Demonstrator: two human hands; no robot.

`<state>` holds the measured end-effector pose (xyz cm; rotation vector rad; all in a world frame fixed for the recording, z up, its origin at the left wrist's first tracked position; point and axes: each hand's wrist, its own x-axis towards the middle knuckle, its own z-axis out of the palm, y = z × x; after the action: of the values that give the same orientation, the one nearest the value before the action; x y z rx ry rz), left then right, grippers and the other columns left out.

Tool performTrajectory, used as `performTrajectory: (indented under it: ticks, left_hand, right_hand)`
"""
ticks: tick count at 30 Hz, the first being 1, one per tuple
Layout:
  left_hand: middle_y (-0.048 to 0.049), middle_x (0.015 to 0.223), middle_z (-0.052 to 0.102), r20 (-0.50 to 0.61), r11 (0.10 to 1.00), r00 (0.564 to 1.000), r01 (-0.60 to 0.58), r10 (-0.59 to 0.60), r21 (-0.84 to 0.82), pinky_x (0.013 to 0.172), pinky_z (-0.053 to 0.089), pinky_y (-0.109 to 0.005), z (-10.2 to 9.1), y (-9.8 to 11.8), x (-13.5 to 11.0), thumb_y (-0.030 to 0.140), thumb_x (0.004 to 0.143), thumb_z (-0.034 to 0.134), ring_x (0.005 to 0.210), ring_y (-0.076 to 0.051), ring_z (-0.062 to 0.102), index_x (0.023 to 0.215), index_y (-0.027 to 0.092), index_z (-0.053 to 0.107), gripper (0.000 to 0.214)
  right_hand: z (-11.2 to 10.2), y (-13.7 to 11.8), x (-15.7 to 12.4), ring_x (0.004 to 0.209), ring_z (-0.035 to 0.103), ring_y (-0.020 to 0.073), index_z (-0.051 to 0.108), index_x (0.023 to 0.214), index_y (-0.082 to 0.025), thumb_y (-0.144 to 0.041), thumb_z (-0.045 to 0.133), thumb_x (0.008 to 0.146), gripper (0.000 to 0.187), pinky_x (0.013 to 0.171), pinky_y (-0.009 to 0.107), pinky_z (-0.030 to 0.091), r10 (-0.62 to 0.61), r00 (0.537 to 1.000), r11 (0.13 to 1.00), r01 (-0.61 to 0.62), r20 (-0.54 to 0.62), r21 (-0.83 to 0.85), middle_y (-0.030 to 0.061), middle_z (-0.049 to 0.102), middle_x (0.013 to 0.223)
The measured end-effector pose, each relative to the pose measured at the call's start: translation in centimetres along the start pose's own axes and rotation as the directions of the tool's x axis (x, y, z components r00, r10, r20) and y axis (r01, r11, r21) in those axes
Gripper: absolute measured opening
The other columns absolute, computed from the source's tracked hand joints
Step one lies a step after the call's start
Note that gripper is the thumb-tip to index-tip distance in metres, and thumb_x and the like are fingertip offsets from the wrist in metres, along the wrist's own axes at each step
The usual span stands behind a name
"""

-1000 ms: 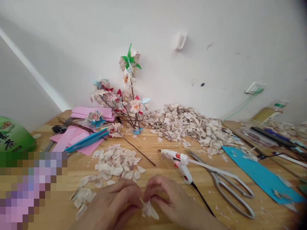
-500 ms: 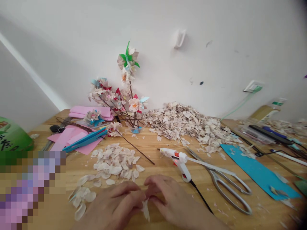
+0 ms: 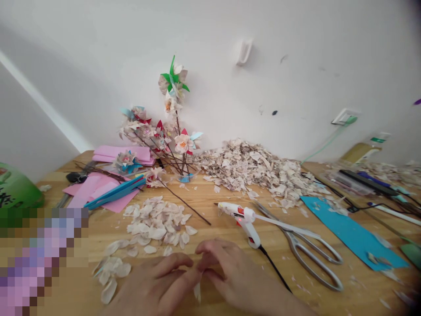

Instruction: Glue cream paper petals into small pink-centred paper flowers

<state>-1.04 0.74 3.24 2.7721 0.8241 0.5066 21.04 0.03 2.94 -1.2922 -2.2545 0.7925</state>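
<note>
A pale petal point(image 3: 197, 292) hangs from between the hands, just above the worktop point(image 3: 210, 235), its long axis nearly upright and its tip pointing down. The left hand point(image 3: 154, 281) and right hand point(image 3: 237, 276) are half curled, their fingers meeting at its top; which one pinches it is hidden. Loose petals point(image 3: 158, 226) lie just beyond, with a glue gun point(image 3: 245, 220) and scissors point(image 3: 314, 266) to the right.

A single camera worn on the person's head looks forward and down across a wooden worktop point(image 3: 210, 232). It is close to the left hand point(image 3: 154, 281) and right hand point(image 3: 240, 276) along the bottom of the view, while the upper part faces a white wall point(image 3: 279, 74).
</note>
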Motion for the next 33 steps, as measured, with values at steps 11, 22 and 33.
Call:
performTrajectory:
  ticks: [11,22,33]
  left_hand:
    - [-0.0025,0.095,0.072,-0.085,0.999,0.996,-0.028,0.025,-0.038,0.07,0.051,-0.019,-0.5,0.3,0.9,0.021,0.078,0.055,0.087,-0.018,0.066,0.11,0.027,0.052,0.033]
    - [0.0051,0.099,0.067,-0.103,0.898,0.958,0.208,-0.267,-0.388,0.072,0.05,-0.023,-0.4,1.5,0.7,0.028,0.066,0.069,0.085,-0.017,0.065,0.108,0.039,0.047,0.048]
    - [0.0047,0.095,0.069,0.098,0.586,0.875,0.396,-0.474,-0.707,0.084,0.045,-0.032,0.8,1.1,1.0,0.005,0.063,0.06,0.096,-0.018,0.061,0.118,0.037,0.025,0.072]
  right_hand:
    - [0.0,0.2,0.0,0.103,0.055,0.0204,0.049,0.113,-0.025,-0.01,0.055,0.075,0.041,0.09,0.034,0.042,0.018,1.0,1.0,-0.018,-0.006,0.01,0.0032,0.064,0.107]
    - [-0.5,-0.3,1.0,0.083,0.066,0.0152,0.047,0.102,-0.022,-0.007,0.057,0.075,0.033,0.078,0.025,0.046,0.078,0.995,0.939,-0.092,0.054,0.332,0.0017,0.073,0.087]
    - [-0.2,0.1,1.6,0.078,0.067,0.0138,0.048,0.097,-0.024,-0.001,0.059,0.066,0.04,0.074,0.023,0.045,0.25,0.962,0.785,-0.265,0.105,0.56,-0.0039,0.073,0.074]
